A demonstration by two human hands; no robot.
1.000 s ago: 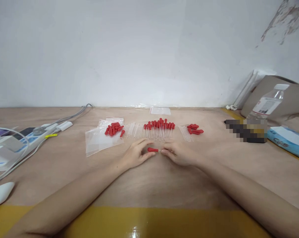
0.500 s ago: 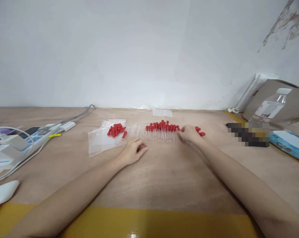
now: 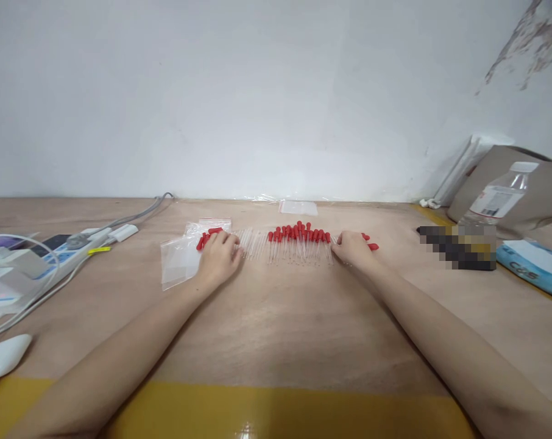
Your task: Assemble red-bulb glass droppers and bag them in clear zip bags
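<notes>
My left hand point(image 3: 219, 259) is over a pile of red rubber bulbs point(image 3: 205, 239) on a clear plastic bag point(image 3: 178, 262), fingers bent down and thumb apart. What lies beneath its fingertips is hidden. To its right is a group of bare glass dropper tubes point(image 3: 256, 245). Beyond these, a row of glass droppers point(image 3: 298, 235) with red bulbs lies side by side, tips toward me. At the row's right end my right hand point(image 3: 353, 249) rests low with fingers closed together; anything in them is hidden. More red bulbs point(image 3: 372, 247) show just past that hand.
A white power strip point(image 3: 77, 250) with plugs and cables is on the left, a white object point(image 3: 6, 356) nearer me. A small plastic bag point(image 3: 298, 208) lies by the wall. On the right stand a bottle point(image 3: 498, 195), a blue tissue pack point(image 3: 532, 268) and a grey-brown bag point(image 3: 541, 189).
My left hand has moved left and away from me, from in front of the tubes to the bulb pile. My right hand has shifted slightly right, off the last dropper in the row.
</notes>
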